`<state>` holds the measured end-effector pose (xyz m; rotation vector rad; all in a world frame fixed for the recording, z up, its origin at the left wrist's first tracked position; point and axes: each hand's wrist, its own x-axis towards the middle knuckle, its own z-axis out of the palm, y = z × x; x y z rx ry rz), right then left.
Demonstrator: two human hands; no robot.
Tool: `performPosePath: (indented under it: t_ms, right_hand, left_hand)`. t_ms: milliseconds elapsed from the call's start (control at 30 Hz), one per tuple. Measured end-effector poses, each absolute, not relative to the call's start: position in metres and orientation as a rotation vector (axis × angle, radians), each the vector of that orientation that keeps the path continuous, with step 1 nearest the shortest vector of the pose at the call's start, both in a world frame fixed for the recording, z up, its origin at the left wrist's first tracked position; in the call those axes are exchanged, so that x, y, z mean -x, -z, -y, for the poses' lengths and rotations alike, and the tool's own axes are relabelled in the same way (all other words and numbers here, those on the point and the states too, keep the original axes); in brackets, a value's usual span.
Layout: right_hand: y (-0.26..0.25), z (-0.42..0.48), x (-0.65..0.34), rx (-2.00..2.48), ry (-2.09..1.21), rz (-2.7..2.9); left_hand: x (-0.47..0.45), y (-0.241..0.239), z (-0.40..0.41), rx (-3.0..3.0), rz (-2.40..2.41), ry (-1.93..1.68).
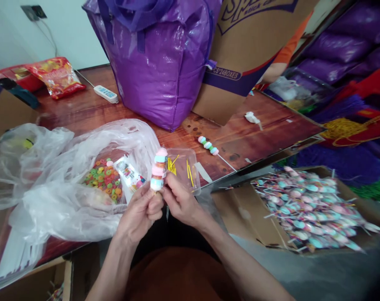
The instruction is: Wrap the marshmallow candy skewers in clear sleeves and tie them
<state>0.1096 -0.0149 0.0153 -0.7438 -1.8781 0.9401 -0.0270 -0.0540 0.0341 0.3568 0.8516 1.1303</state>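
Note:
A candy skewer [159, 167] stacked in pink, blue and orange, in what looks like a clear wrapper, stands upright between my hands. My left hand [144, 211] is closed round its lower end. The fingers of my right hand [183, 202] pinch close beside, at the base of the candy; exactly what they grip there is partly hidden. Just behind my hands is a clear plastic tray [193, 161] with yellow twist ties [190, 172]. To the left lies an open plastic bag [83, 217] holding ring candies [105, 179] and a printed packet [129, 172].
Another candy skewer [208, 145] lies on the wooden table [83, 110]. A purple bag [155, 79] and a large carton [230, 54] stand behind. A cardboard box [249, 217] of wrapped skewers [312, 209] is at right. Another person's arm [273, 71] shows past the carton.

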Motion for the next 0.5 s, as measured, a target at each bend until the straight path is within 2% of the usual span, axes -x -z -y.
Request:
performPosePath:
  t_ms: [100, 267, 400, 500]
  right_hand:
    - [-0.012, 0.016, -0.106, 0.92, -0.855, 1.881]
    - [-0.016, 0.017, -0.107, 1.063, -1.058, 1.81]
    - [-0.015, 0.014, -0.111, 1.028, -1.163, 1.754]
    - [-0.01, 0.015, -0.113, 0.949, -0.922, 1.802]
  left_hand:
    - [0.015, -0.027, 0.056, -0.594, -1.14, -1.375]
    - [0.007, -0.017, 0.061, -0.911, -1.364, -1.481]
    - [0.013, -0.018, 0.054, -0.683, -1.218, -1.476]
    - [0.019, -0.021, 0.043, -0.326, -1.056, -1.401]
